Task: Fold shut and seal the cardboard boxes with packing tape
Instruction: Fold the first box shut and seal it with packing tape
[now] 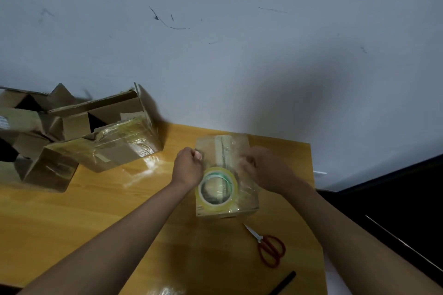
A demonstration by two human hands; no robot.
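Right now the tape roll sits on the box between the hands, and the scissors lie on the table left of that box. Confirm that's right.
One thing is off. The scissors lie on the table to the right of the box and nearer the person, not left of it. The head view shows this. The rest holds: the tape roll sits on the box between the left hand and right hand.

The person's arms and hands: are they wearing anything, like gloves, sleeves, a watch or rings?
Nothing that shows. Both forearms are bare as far up as the picture reaches, so any sleeves end out of view. The left hand has no glove, and its wrist carries no watch or band. The right hand is also ungloved, but it is blurred, so small things such as rings cannot be ruled out.
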